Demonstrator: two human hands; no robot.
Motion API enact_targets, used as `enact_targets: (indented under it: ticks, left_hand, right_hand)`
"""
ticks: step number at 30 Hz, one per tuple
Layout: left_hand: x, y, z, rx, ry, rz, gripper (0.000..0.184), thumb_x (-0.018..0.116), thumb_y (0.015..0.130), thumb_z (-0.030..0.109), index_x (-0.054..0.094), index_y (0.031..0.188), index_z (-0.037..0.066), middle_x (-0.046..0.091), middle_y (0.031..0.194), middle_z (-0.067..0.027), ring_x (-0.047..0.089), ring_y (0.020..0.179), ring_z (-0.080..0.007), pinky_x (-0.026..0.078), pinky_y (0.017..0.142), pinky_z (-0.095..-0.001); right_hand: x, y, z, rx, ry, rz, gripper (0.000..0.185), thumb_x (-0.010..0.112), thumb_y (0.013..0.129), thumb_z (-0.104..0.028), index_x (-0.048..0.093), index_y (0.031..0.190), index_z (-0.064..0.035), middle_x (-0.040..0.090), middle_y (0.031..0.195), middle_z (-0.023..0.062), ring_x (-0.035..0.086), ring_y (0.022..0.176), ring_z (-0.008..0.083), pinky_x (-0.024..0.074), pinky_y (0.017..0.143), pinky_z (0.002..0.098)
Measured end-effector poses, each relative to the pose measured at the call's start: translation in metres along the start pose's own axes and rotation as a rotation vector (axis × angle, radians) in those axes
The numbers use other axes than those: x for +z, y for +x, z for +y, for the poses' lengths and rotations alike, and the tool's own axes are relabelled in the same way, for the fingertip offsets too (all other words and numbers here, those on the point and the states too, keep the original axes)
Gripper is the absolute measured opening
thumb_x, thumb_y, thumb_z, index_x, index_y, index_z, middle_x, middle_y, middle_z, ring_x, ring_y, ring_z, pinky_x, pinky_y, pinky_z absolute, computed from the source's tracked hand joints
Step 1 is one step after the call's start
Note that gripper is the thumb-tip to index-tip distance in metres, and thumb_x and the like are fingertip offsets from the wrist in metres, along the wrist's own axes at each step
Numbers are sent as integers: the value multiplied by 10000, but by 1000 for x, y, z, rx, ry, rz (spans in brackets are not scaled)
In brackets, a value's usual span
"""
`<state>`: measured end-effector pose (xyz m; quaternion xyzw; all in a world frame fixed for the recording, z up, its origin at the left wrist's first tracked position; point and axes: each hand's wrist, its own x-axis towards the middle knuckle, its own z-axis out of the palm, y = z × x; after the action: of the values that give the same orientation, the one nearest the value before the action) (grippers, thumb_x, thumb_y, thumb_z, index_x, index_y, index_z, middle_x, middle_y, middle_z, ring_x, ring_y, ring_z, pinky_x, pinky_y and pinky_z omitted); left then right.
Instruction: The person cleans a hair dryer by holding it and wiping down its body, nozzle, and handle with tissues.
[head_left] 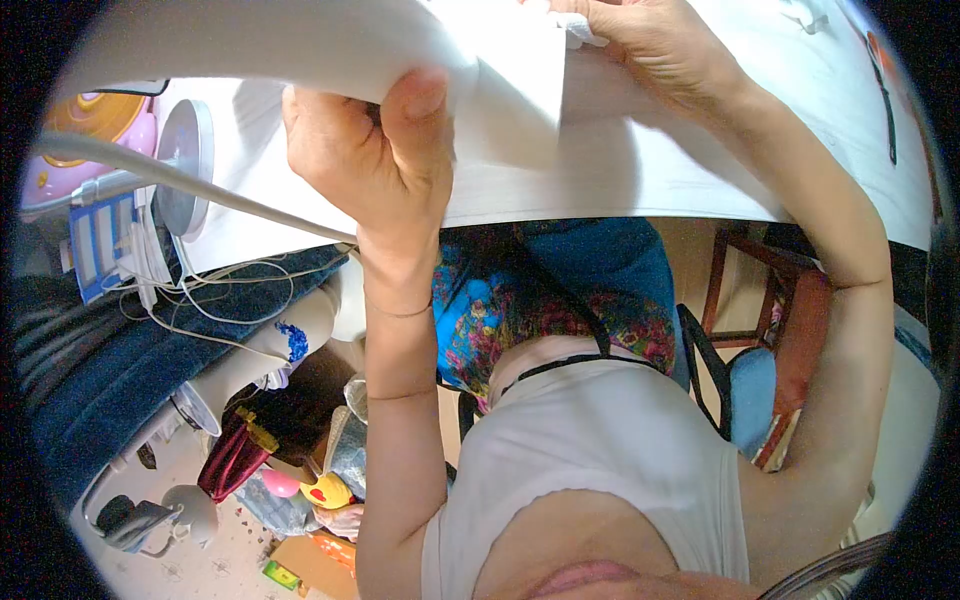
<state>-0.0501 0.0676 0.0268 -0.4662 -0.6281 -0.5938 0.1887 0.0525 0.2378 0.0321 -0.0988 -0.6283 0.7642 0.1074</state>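
Note:
My left hand (pixel 370 150) is raised over the white table, with the thumb up and the other fingers curled. Its thumb lies at the lower edge of a large, smooth white curved object (pixel 260 40), and what the fingers close on is hidden. At the top, my right hand (pixel 660 45) pinches a small white crumpled piece (pixel 580 30), perhaps cloth or paper. Between the hands hangs a flat, brightly lit white sheet (pixel 520 90) with a straight right edge. Its upper part fades into glare.
A grey bar (pixel 200 180) crosses the left side near a round grey disc (pixel 187 165). Beyond lies a pink and orange object (pixel 100 140). Tangled cables (pixel 190 290) hang off the table's left edge. A thin black tool (pixel 885 110) rests at right. Bags and boxes crowd the floor.

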Motion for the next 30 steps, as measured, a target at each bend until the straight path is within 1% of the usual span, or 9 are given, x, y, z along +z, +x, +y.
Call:
enact_targets:
  ticks: [3, 5, 8, 9, 12, 16, 22, 25, 30]
  left_hand:
    - [1, -1, 2, -44, -48, 11, 623, 442, 963, 548, 484, 1071, -64, 696, 855, -212, 677, 778, -225, 536, 676, -298]
    - [0, -2, 3, -90, -60, 15, 618, 457, 960, 543, 491, 1077, -62, 693, 859, -204, 676, 779, -220, 536, 676, -299]
    - [-1, -2, 1, -101, 46, 30, 612, 477, 953, 542, 528, 1063, -58, 693, 867, -174, 668, 774, -203, 529, 680, -294]
    - [-4, 0, -2, -63, 147, 36, 612, 481, 950, 545, 544, 1054, -55, 693, 867, -162, 664, 770, -196, 525, 683, -290]
    - [0, 3, 3, -64, 108, 6, 584, 497, 951, 525, 583, 1018, -48, 692, 854, -135, 651, 765, -184, 515, 691, -282]
    - [-9, 9, 6, -87, 226, -96, 458, 473, 987, 422, 587, 1015, -20, 646, 764, -94, 593, 686, -168, 483, 634, -298]
    - [-35, 35, 12, -171, 153, -466, 285, 473, 1001, 247, 582, 1100, 3, 630, 833, -71, 542, 763, -116, 443, 700, -263]
    - [-52, 36, 10, -326, 163, -649, 300, 546, 974, 268, 648, 1045, -5, 656, 830, -42, 554, 771, -77, 445, 684, -232]
    - [-41, 16, 15, -378, 158, -369, 299, 586, 955, 267, 657, 1036, -11, 668, 804, -40, 571, 754, -82, 450, 664, -228]
  right_hand:
    - [3, -2, 0, -60, -11, 34, 125, 649, 899, -109, 603, 971, -17, 619, 886, 15, 553, 791, 51, 449, 696, 183]
    - [9, -15, -8, -285, -295, 5, 96, 664, 882, -101, 616, 918, -26, 617, 870, 30, 561, 781, 74, 456, 681, 200]
    - [21, -9, -7, -1177, -615, -135, 99, 725, 803, -63, 631, 797, -35, 607, 834, 67, 580, 740, 186, 491, 669, 280]
    - [25, -8, -4, -1285, -665, -134, 103, 731, 795, -51, 630, 790, -33, 605, 840, 67, 578, 752, 189, 485, 686, 276]
    - [16, -4, -2, -1066, -620, -94, 121, 749, 769, -15, 628, 767, -28, 596, 857, 69, 573, 789, 199, 467, 736, 266]
    - [14, -7, -11, -609, -343, -87, 103, 730, 831, -69, 635, 800, -40, 593, 846, 35, 551, 781, 104, 441, 700, 240]
    - [11, -2, -13, -368, -262, 62, 133, 714, 866, -135, 651, 815, -29, 623, 838, 45, 565, 754, 99, 447, 670, 226]
    - [5, 2, -17, -736, -650, 30, 118, 726, 845, -119, 667, 815, -21, 632, 829, 74, 587, 729, 137, 464, 650, 240]
    - [25, -15, -32, -976, -999, 49, 78, 736, 791, -57, 676, 818, -15, 635, 822, 109, 614, 717, 185, 489, 626, 278]
